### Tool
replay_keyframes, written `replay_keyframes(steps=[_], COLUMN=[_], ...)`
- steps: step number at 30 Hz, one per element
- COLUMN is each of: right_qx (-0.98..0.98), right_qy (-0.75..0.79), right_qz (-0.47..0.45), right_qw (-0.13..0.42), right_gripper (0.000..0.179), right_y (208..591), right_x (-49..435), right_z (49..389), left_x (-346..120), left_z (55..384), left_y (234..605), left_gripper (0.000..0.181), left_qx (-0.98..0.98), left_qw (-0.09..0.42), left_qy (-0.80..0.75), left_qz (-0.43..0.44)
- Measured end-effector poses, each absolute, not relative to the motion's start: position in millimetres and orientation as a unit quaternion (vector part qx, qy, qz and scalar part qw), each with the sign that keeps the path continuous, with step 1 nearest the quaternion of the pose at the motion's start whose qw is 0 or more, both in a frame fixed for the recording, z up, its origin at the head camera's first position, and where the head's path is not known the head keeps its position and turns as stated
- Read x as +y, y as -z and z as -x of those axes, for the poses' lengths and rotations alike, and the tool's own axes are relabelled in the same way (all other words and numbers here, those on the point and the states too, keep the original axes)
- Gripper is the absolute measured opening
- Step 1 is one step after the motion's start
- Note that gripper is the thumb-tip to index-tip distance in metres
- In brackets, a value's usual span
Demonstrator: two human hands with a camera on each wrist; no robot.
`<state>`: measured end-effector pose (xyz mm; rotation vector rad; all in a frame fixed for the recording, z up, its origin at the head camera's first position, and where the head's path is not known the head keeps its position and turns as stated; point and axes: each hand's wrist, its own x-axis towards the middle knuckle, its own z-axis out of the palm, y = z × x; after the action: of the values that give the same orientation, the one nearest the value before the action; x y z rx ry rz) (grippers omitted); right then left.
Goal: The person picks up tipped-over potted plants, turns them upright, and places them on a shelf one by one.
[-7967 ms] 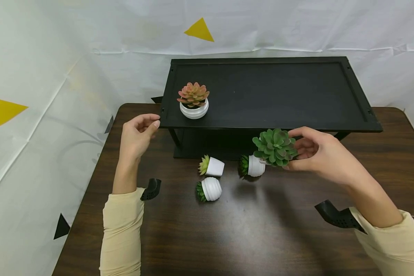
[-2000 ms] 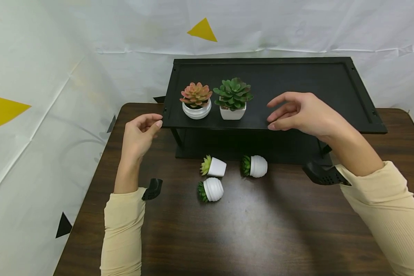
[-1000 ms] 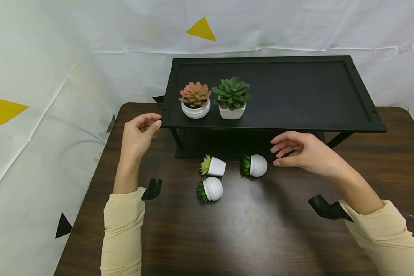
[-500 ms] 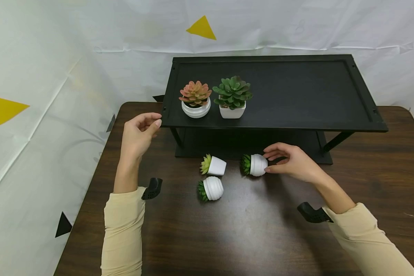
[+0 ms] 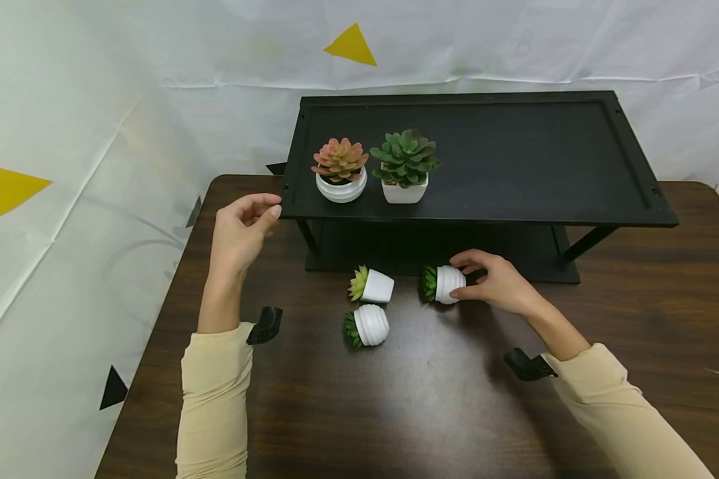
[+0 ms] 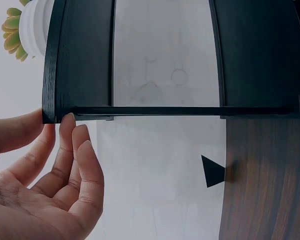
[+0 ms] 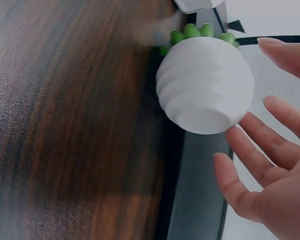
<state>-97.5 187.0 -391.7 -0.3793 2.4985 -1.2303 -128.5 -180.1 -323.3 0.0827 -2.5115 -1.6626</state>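
A: Your right hand [image 5: 500, 282] is in at three o'clock of the ribbed, round white pot with dark-green leaves [image 5: 450, 285], which lies on its side on the dark-brown wood-grain table [image 5: 443, 412]. Your fingers curve loosely about its base end, part open; the right-wrist view shows gaps, so no firm grip there.

B: And your left hand [image 5: 236, 233] pinches the nine o'clock corner of the black two-tier shelf [image 5: 515, 153]. What could bite you?

A: Rolling! One uneven nudge and that round pot could spin off toward six.

B: Or you lift toward twelve and clip the shelf's front edge. That jolt might rock the orange-pink succulent in a round white bowl [image 5: 340, 169] and the green succulent in a square white pot [image 5: 404, 163], both standing near it.

A: Edges: the black lower board [image 5: 515, 256] sits just beyond at twelve. Toward nine lies a tapered white pot with lime-green leaves [image 5: 376, 286], toward eight a second ribbed white pot [image 5: 371, 324].

B: Your widest room runs toward five and six.
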Motion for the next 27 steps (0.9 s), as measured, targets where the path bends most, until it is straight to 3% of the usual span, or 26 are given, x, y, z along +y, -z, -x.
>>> replay_keyframes(steps=[17,27], right_qx=[0.900,0.893], right_qy=[0.399,0.410], right_qz=[0.104,0.081], right_qw=[0.140,0.168], right_gripper=[0.053,0.053], right_y=[411,412], right_x=[178,186], right_z=[98,97], left_x=[-180,-180], left_z=[129,129], left_y=[323,322], left_gripper=[0.024,0.023], left_qx=[-0.830,-0.837], left_qw=[0.060,0.063], left_qy=[0.554,0.543], left_qz=[-0.030,-0.028])
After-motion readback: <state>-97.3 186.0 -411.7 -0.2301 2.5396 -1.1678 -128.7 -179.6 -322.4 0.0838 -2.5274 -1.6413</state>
